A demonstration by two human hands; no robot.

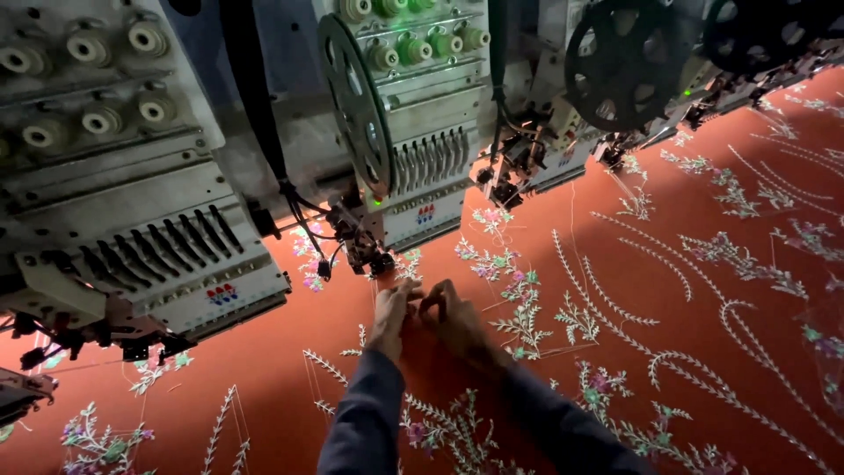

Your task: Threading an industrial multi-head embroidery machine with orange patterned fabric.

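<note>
Dim, uneven light: deep shadow beneath the embroidery machine heads (220, 176), brighter red fabric (703, 202) rightward, slight softness throughout.

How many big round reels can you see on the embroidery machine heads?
3. One pale green reel hangs above the hands; one black reel is up right of centre; another black reel sits at the top right corner, partly cut off. Others may be hidden.

The red fabric (703, 202) is a matt woven cloth, smooth where bare and raised and rough where the pale leaf and flower embroidery (527, 308) runs, with small glints like sequins in it. The embroidery heads (413, 123) have painted metal casings, dull grey-white and scuffed. The sequin reels (356, 101) look like dark, slightly glossy plastic. The person's sleeves (365, 422) are a soft, matt dark cloth.
</note>
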